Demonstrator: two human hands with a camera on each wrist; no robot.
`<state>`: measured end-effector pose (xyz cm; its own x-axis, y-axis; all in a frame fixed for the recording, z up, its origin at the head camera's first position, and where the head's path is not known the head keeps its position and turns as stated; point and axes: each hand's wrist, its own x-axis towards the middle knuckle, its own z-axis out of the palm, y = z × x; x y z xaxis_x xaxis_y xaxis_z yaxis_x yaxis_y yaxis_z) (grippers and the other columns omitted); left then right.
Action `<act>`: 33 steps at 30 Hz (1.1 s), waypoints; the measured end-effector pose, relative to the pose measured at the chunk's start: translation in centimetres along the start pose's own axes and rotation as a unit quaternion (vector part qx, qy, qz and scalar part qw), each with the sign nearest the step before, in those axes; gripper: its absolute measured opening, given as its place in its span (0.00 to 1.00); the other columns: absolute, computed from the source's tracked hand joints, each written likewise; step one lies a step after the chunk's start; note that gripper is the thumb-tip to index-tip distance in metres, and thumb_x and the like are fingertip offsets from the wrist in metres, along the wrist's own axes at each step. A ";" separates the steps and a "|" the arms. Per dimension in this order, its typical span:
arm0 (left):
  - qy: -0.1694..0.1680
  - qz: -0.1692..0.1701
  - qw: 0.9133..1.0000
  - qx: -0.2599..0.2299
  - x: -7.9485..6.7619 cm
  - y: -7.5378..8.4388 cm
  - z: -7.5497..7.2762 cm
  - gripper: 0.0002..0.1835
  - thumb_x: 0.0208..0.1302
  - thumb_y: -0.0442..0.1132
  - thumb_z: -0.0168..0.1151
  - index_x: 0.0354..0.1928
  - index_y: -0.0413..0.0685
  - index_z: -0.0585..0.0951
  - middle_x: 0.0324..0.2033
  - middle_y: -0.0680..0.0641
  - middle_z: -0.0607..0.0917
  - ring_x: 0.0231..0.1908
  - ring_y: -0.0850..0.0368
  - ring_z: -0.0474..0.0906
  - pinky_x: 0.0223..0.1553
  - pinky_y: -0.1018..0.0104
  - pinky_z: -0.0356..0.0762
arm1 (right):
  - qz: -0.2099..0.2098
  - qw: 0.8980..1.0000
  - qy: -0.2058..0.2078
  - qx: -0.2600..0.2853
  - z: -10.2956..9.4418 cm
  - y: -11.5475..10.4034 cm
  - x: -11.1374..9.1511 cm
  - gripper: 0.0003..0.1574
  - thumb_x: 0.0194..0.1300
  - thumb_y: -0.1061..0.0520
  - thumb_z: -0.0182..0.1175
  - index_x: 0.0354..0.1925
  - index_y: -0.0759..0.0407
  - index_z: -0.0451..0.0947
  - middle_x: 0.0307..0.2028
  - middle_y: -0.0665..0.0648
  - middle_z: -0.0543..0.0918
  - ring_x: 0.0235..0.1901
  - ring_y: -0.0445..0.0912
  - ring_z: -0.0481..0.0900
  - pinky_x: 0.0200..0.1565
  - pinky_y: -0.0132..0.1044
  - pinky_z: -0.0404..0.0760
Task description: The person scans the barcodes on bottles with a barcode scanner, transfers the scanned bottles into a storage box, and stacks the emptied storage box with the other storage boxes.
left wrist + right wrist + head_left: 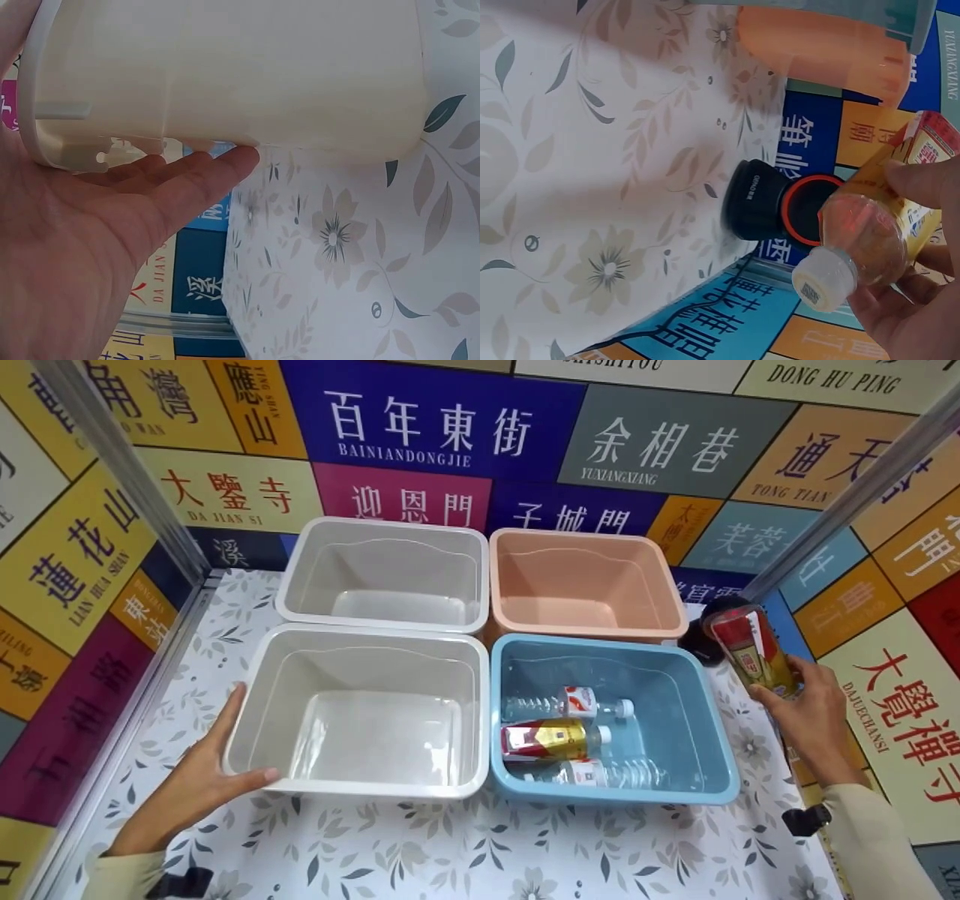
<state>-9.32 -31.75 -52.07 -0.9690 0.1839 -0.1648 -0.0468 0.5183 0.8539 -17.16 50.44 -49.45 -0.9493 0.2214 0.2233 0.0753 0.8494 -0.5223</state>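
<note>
My right hand (814,720) grips a plastic bottle (754,649) with a red and gold label, held up right of the blue bin (724,761). The right wrist view shows its white cap (825,279) tilted down to the left. Inside the blue bin lie a similar red-and-gold bottle (551,739) and two clear bottles (581,701) with white labels. My left hand (195,776) touches the near-left corner of a grey-white bin (480,712), its thumb at the front rim. In the left wrist view its fingers (217,176) lie fairly straight along the bin's outer wall.
Behind stand another grey-white bin (285,585) and an orange bin (679,611). A black object (761,201) with an orange ring sits behind the held bottle, near a dark cable (667,326). Sign-covered panels (442,420) enclose the floral tabletop (390,847).
</note>
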 end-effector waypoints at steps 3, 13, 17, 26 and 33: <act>0.001 0.003 1.000 -0.005 0.1 0.2 0.0 0.71 0.65 0.43 0.80 0.88 0.77 0.30 0.89 0.43 0.36 0.82 0.22 0.47 0.71 0.13 0.51 | 0.008 1.000 -0.001 0.004 0.1 0.2 0.1 0.45 0.79 0.52 0.70 0.81 0.70 0.63 0.69 0.77 0.67 0.65 0.70 0.69 0.64 0.63 0.77; 0.007 -0.006 1.000 -0.007 0.2 0.2 0.0 0.71 0.66 0.44 0.79 0.89 0.73 0.29 0.89 0.36 0.40 0.76 0.26 0.61 0.69 0.19 0.63 | 0.051 0.999 0.000 0.016 1.1 1.1 0.5 0.48 0.79 0.55 0.68 0.82 0.73 0.58 0.73 0.78 0.57 0.69 0.77 0.64 0.66 0.78 0.72; 0.004 -0.010 1.000 -0.012 0.2 0.2 0.0 0.71 0.67 0.44 0.79 0.88 0.75 0.29 0.89 0.38 0.39 0.77 0.26 0.58 0.70 0.18 0.61 | 0.057 0.998 0.004 0.020 1.5 1.4 0.5 0.49 0.78 0.53 0.68 0.83 0.70 0.57 0.75 0.75 0.53 0.71 0.79 0.62 0.65 0.78 0.72; -0.002 -0.015 1.000 -0.016 0.1 0.2 0.1 0.70 0.68 0.44 0.78 0.88 0.75 0.29 0.89 0.42 0.35 0.81 0.25 0.49 0.71 0.16 0.55 | 0.004 0.998 0.053 0.023 2.4 1.3 0.5 0.44 0.74 0.64 0.72 0.78 0.70 0.63 0.77 0.72 0.55 0.76 0.70 0.59 0.72 0.74 0.68; -0.001 -0.026 1.000 -0.017 0.2 0.3 0.2 0.70 0.68 0.44 0.78 0.89 0.72 0.29 0.89 0.39 0.37 0.80 0.26 0.54 0.71 0.17 0.59 | -0.034 0.995 0.093 0.001 3.0 1.4 0.6 0.45 0.72 0.66 0.72 0.78 0.68 0.61 0.74 0.73 0.65 0.73 0.66 0.59 0.70 0.70 0.69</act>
<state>-9.48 -31.33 -51.93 -0.9649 0.1587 -0.2094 -0.1048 0.4985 0.8605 -18.58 50.30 -52.52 -0.8796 0.2473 0.4063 0.0111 0.8647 -0.5022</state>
